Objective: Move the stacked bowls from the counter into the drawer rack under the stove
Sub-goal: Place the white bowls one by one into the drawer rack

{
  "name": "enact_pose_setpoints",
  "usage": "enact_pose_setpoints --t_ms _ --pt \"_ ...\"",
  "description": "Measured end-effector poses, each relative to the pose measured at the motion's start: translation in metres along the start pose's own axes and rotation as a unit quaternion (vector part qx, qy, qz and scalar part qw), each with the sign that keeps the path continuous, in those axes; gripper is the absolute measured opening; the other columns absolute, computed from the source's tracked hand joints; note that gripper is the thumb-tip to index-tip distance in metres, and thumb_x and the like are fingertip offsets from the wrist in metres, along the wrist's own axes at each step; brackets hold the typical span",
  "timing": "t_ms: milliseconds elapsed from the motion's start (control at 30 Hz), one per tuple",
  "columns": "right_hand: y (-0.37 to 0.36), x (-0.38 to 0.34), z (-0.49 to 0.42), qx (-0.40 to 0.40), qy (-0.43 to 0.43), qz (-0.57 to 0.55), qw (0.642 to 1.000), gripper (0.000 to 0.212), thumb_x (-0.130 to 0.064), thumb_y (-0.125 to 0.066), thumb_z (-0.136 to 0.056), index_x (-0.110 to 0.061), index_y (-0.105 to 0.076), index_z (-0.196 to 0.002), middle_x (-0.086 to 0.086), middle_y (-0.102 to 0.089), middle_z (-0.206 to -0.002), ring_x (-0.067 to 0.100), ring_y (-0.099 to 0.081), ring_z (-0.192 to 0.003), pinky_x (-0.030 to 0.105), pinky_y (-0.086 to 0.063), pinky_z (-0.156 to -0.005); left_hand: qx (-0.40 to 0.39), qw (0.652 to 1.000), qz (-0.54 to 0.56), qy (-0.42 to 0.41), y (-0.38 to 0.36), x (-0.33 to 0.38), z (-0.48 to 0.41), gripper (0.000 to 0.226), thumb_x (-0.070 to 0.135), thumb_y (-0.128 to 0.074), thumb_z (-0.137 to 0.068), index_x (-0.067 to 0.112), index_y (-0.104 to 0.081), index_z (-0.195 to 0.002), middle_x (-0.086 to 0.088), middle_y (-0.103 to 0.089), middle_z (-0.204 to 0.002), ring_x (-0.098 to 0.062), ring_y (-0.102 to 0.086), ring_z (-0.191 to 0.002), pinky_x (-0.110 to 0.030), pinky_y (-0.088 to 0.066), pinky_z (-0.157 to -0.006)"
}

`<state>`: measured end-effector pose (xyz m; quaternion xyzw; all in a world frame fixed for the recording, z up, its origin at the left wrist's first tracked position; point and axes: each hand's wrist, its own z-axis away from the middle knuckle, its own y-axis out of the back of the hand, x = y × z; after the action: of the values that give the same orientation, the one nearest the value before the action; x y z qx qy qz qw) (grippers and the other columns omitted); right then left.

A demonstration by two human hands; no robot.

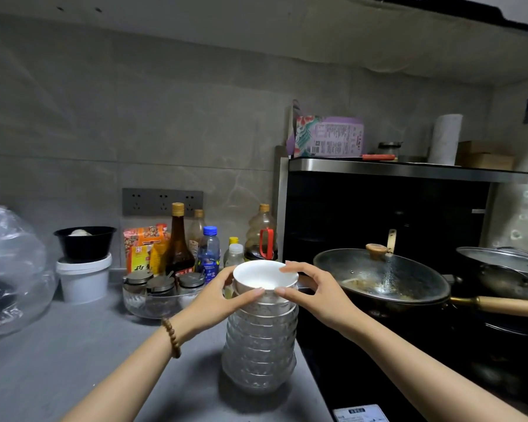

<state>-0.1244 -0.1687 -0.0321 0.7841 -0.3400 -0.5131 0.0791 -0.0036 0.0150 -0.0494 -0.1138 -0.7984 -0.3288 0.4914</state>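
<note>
Both left hand (223, 295) and right hand (316, 295) pinch the top bowl (264, 275) with curled fingers (299, 271).

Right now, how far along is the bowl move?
Done: nothing that shows; the tall stack of bowls stands on the counter. In hand: the left hand and right hand grip the top white bowl by its rim. Left: carrying the bowls down to the drawer rack, which is out of view.
</note>
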Motion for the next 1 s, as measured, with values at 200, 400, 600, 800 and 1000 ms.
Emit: enact_pose_setpoints --t_ms 200,400,600,800,1000 --pt "-0.002 -0.002 0.002 0.020 0.015 -0.016 1.000 0.039 -0.032 -0.077 -0.075 -0.028 -0.063 -0.111 -0.012 -0.051 -0.134 0.013 -0.053 -0.122 0.034 -0.046 -0.104 0.014 1.000 0.017 -0.016 -0.003 0.004 0.001 0.070 0.067 -0.066 -0.057 0.050 -0.036 -0.117 0.034 -0.042 -0.107 0.000 -0.042 -0.108 -0.006 -0.037 -0.072" --pt "0.004 -0.020 0.000 0.056 0.056 -0.073 0.994 0.029 -0.032 -0.077 -0.073 -0.022 -0.072 -0.099 -0.014 -0.066 -0.118 0.004 -0.061 -0.111 0.038 -0.049 -0.100 0.041 0.994 0.072 -0.078 -0.001 0.028 0.003 0.053 0.063 -0.067 -0.062 0.055 -0.045 -0.110 0.030 -0.050 -0.116 0.006 -0.048 -0.108 -0.008 -0.048 -0.066" --pt "0.029 -0.046 0.015 0.104 0.103 -0.111 0.983 0.030 -0.045 -0.068 -0.071 -0.016 -0.075 -0.076 -0.010 -0.074 -0.077 0.000 -0.067 -0.074 0.022 -0.052 -0.073 0.017 0.977 0.146 -0.151 -0.020 0.071 0.012 0.054 0.048 -0.062 -0.074 0.042 -0.042 -0.124 0.018 -0.056 -0.119 0.010 -0.057 -0.103 -0.010 -0.049 -0.075" --pt "0.073 -0.042 0.053 0.138 0.092 -0.128 0.978 0.057 -0.054 -0.059 -0.075 0.001 -0.069 -0.071 0.018 -0.070 -0.073 0.010 -0.061 -0.065 0.018 -0.047 -0.063 -0.025 0.951 0.273 -0.146 -0.082 0.102 0.019 0.075 0.041 -0.064 -0.072 0.030 -0.033 -0.139 -0.001 -0.054 -0.128 -0.015 -0.060 -0.112 -0.023 -0.055 -0.071" --pt "0.131 -0.009 0.116 0.135 -0.016 -0.070 0.988 0.045 -0.058 -0.054 -0.076 -0.020 -0.076 -0.063 -0.010 -0.074 -0.070 -0.004 -0.065 -0.068 0.003 -0.043 -0.063 -0.107 0.941 0.308 -0.088 -0.168 0.112 0.027 0.073 0.055 -0.069 -0.068 0.035 -0.042 -0.133 0.000 -0.059 -0.124 -0.017 -0.063 -0.108 -0.030 -0.057 -0.076"
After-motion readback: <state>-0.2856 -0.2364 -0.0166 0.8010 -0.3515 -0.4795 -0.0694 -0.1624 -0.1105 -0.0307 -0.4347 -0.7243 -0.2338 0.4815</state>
